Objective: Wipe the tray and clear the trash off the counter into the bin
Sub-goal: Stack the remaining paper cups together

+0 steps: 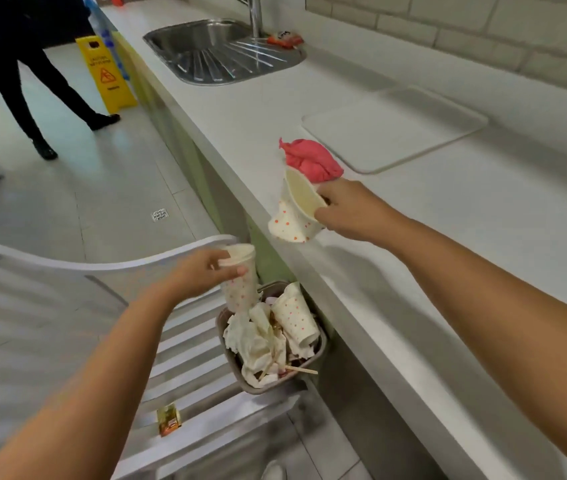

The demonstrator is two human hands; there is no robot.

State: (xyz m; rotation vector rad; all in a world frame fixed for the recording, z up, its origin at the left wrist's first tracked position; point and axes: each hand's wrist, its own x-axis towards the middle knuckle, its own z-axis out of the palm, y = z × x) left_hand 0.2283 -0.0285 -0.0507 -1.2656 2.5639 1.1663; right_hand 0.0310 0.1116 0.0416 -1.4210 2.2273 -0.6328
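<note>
The left hand has its fingers closed around the rim of a dotted paper cup, which hangs upright, mouth up, its long axis vertical, directly over the bin. The bin, below the desk edge, is heaped with crumpled paper, another dotted cup lying tilted, and wooden sticks. Above the bin, at the desk edge, the right hand pinches a crushed cup by its rim, mouth tilted toward the camera. A pink cloth lies just beyond it, the white tray farther along, flat. A white chair stands beside the bin.
</note>
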